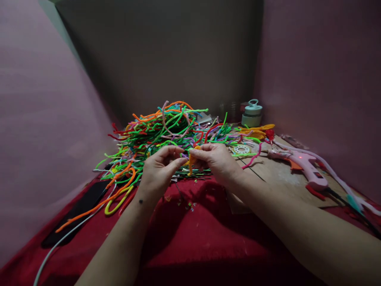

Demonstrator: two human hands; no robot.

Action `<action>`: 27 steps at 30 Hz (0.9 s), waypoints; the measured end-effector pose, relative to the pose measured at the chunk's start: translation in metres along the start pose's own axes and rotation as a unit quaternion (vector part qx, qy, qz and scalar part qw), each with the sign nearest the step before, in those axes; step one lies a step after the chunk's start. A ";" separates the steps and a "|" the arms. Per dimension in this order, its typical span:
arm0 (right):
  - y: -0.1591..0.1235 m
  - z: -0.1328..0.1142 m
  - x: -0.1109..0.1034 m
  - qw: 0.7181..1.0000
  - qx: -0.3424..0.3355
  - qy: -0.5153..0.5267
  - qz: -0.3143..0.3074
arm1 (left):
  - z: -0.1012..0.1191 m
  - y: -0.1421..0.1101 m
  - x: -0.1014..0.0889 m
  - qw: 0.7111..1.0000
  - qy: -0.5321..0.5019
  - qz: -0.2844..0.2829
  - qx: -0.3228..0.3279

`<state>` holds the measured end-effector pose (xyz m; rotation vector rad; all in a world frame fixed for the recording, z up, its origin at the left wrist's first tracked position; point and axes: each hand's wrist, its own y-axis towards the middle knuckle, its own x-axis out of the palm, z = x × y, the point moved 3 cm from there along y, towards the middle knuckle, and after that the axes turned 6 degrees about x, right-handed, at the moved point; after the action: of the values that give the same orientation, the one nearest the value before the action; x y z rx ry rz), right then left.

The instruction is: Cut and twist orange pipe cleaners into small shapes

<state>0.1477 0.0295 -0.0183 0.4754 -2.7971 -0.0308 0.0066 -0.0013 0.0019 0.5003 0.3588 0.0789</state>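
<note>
My right hand [216, 161] pinches a bent piece of orange-yellow pipe cleaner [191, 165] between thumb and fingers, and one end of it hangs down. Just to its left is my left hand [163, 163], with thumb and forefinger brought together close to that piece. Whatever lies between the left fingertips is too small to make out. Both hands are held above the front of a large heap of fuzzy pipe cleaners [154, 131] in green, orange, red, pink and purple.
A pink glue gun [308, 167] with a lit red light lies on a brown board [276, 174] at right. Behind stands a mint-coloured lidded container [251, 115]. A dark phone [76, 214] and white cable [64, 238] lie left on the red cloth [202, 242]. Walls flank both sides.
</note>
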 end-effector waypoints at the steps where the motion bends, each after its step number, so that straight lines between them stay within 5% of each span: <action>1: -0.001 0.000 0.001 1.000 -0.004 -0.007 -0.008 | 0.002 -0.002 0.003 1.000 0.005 -0.002 0.019; 10: 0.002 0.005 0.000 0.999 0.041 0.016 -0.009 | 0.009 -0.009 0.009 0.999 -0.023 -0.037 -0.015; 16: 0.008 0.011 -0.004 0.995 0.086 0.053 -0.003 | -0.002 0.002 -0.017 0.993 0.007 0.114 -0.038; 18: 0.007 0.012 -0.003 0.995 0.078 0.057 -0.025 | -0.002 0.004 -0.017 0.995 0.051 0.080 -0.037; 23: 0.005 0.012 -0.002 0.997 0.037 0.043 -0.044 | -0.004 -0.003 0.006 0.985 -0.026 -0.136 -0.103; 27: 0.005 0.012 0.001 0.995 0.028 0.074 -0.067 | -0.006 -0.005 0.010 0.982 -0.065 -0.127 -0.125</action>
<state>0.1414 0.0336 -0.0287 0.6504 -2.6240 0.0517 0.0135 -0.0012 -0.0087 0.2072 0.2777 -0.1534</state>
